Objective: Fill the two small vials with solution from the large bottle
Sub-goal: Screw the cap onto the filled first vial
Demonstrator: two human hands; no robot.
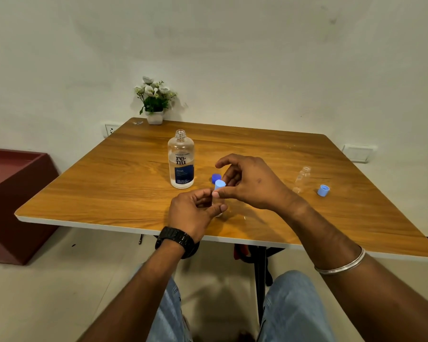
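While both hands met near the table's front edge, things stood so:
Left hand (193, 211): fingers curled around a small vial (218, 213), mostly hidden in the grip, standing on the table (109, 193).
Right hand (250, 183): thumb and fingers pinched a light blue cap (219, 184) at the vial's top; whether it was on or off could not be told.
Bottle (181, 160): upright and uncapped, behind the hands, left of centre.
Dark cap (216, 177): on the table just right of the bottle.
Second vial (302, 178): open, well to the right, apart from both hands.
Second light cap (323, 190): just right of that vial.
Plant (154, 99): at the far edge.
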